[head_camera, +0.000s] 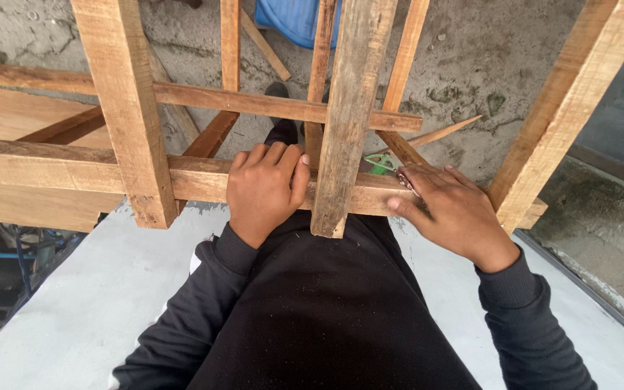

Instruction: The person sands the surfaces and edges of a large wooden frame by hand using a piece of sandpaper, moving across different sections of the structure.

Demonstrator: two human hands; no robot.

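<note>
Wooden frame (74, 170) of rough slats lies across the person's lap, above the concrete floor (464, 65). Left hand (265, 189) curls over the frame's near rail, apparently to steady it. Right hand (453, 213) lies flat on the same rail, fingers pinching a small green-handled tool (382, 163) beside the upright slat (344, 115).
</note>
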